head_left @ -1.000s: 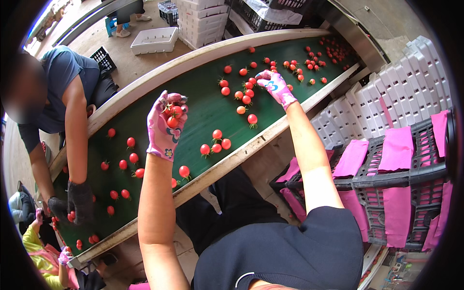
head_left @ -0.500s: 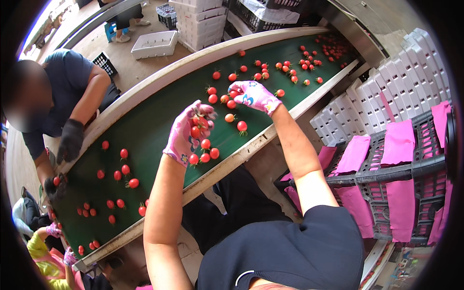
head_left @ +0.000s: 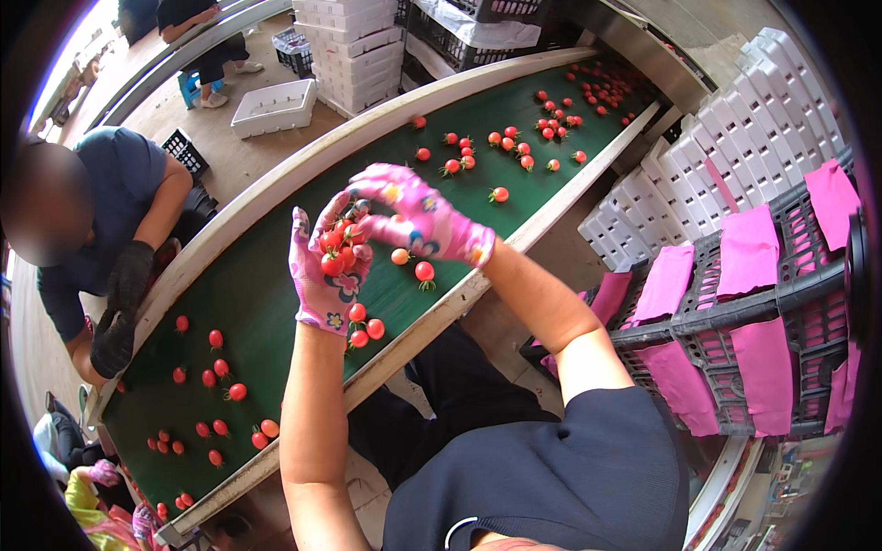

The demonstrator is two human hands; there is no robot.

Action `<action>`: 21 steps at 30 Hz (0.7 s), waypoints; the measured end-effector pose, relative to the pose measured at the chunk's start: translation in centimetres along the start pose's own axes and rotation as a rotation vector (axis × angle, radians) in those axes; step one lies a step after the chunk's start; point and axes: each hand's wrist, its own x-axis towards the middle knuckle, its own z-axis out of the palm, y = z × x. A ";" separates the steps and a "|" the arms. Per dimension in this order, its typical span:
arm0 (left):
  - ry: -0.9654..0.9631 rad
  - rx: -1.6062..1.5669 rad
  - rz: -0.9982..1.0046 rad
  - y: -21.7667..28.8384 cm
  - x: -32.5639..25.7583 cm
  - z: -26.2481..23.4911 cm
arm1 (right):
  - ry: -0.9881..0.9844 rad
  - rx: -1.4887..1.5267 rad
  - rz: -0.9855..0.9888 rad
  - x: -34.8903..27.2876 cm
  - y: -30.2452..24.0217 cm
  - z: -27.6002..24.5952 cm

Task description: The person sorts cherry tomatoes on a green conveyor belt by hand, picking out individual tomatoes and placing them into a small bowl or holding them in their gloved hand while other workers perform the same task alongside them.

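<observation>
Co-worker's black-gloved hands (head_left: 119,308) at far left sit on the belt edge, lower than half a second ago, while the green conveyor belt (head_left: 257,303) has carried the loose fruit leftward. Left hand (head_left: 328,271) in its pink flowered glove is cupped palm-up around a heap of small red cherry tomatoes (head_left: 338,246), and the right hand (head_left: 424,223), apart from it a second ago, now touches that heap with fingers curled, pinch contents hidden, so gathering looks underway. Rightward: more tomatoes upstream, stacked white foam trays (head_left: 735,147), black plastic crates (head_left: 763,321) lined with pink sheets; contents not visible.
</observation>
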 end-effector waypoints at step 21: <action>0.240 0.056 0.313 2.8 0.5 -1.4 | -0.095 -1.058 0.834 -9.1 12.0 -8.2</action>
